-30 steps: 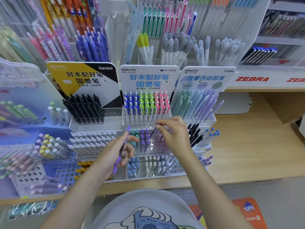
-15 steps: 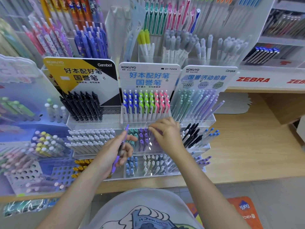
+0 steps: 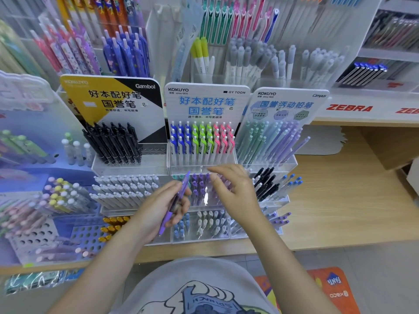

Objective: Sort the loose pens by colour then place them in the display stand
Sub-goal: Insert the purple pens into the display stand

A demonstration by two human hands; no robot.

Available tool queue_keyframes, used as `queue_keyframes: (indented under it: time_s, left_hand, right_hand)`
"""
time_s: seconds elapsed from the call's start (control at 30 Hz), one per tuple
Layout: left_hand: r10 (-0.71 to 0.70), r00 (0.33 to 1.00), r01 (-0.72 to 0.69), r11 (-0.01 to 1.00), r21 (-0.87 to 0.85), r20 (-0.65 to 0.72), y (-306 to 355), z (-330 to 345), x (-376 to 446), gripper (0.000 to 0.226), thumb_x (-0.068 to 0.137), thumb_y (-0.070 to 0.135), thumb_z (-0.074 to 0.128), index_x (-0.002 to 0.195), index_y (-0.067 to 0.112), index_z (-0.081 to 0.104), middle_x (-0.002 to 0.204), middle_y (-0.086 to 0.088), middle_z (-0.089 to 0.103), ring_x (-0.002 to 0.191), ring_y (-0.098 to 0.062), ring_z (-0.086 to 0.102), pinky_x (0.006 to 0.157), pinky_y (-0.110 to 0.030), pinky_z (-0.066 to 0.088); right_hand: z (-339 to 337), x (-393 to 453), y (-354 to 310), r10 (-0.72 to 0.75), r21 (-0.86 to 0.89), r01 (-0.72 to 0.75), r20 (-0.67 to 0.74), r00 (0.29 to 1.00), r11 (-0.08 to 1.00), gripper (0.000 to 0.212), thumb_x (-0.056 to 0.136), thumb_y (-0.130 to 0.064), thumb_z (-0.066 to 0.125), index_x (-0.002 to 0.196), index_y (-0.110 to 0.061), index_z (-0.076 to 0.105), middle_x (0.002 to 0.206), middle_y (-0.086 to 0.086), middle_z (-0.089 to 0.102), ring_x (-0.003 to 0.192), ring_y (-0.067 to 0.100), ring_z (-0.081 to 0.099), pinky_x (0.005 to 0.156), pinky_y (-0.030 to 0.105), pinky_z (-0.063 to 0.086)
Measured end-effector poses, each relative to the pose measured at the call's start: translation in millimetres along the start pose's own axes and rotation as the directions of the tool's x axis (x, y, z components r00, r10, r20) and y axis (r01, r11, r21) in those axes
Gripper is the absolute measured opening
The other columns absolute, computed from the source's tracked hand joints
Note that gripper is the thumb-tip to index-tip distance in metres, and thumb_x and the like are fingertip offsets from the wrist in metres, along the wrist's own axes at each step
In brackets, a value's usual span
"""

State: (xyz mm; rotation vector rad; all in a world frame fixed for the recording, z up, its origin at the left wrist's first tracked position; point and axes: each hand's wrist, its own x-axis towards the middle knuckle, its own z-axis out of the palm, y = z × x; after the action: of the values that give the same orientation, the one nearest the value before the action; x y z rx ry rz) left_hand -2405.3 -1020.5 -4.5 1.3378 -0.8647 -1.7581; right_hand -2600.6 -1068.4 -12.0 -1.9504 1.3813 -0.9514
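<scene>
Left hand grasping purple pen, tip angled down. Right hand released, fingers loosely spread above purple pens in stand.

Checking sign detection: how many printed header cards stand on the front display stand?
3, side by side above the top pens: the yellow-and-black Gambol card at left, the white GY TOON card in the middle, the Campus card at right. None looks hidden.
</scene>
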Motion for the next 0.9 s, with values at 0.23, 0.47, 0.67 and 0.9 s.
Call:
queue_keyframes:
  time_s: [0.23,0.47,0.67,0.9]
  left_hand:
    - [0.035,0.998,-0.041,0.987,0.154,0.046,7.7,26.0,1.2,0.029,0.1,0.037,0.049,0.107,0.017,0.069,0.069,-0.004,0.063,0.05,-0.014,0.051,0.046,-0.023,0.039]
    - [0.567,0.815,-0.327,0.286,0.901,0.116,3.8,5.5,4.6,0.057,0.095,0.057,0.038,0.142,0.026,0.048,0.14,0.008,0.051,0.132,-0.01,0.043,0.112,-0.035,0.031]
    - [0.357,0.927,-0.11,-0.02,0.994,0.11,-2.1,-15.0,20.8,0.105,0.078,0.087,0.005,0.16,0.022,0.008,0.168,0.001,0.005,0.154,-0.016,0.001,0.122,-0.039,-0.012]
    - [0.365,0.923,-0.124,-0.021,0.992,0.123,-12.3,-23.6,23.3,0.105,0.078,0.089,0.001,0.16,0.025,0.006,0.167,0.004,0.001,0.154,-0.012,-0.006,0.124,-0.042,-0.009]
  right_hand:
    - [-11.1,-4.3,-30.1,0.252,0.422,-0.302,0.172,0.952,0.855,0.011,0.09,-0.014,0.071,0.088,-0.025,0.074,0.07,-0.01,0.069,0.066,0.004,0.061,0.071,0.034,0.048]
    - [-49.9,-6.3,-11.3,0.288,0.454,-0.206,-0.12,0.95,0.867,0.008,0.089,-0.017,0.071,0.091,-0.024,0.075,0.084,-0.007,0.072,0.078,0.014,0.062,0.078,0.036,0.052]
    - [-30.3,-7.1,4.1,0.055,0.12,-0.034,-0.178,0.982,0.992,0.011,0.085,-0.02,0.075,0.096,-0.02,0.077,0.092,-0.013,0.071,0.095,0.01,0.06,0.086,0.027,0.046]
    - [0.3,-4.2,15.2,-0.034,-0.022,0.031,-0.15,0.988,0.999,0.022,0.085,-0.036,0.069,0.098,-0.02,0.077,0.084,-0.005,0.072,0.09,0.013,0.055,0.084,0.034,0.046]
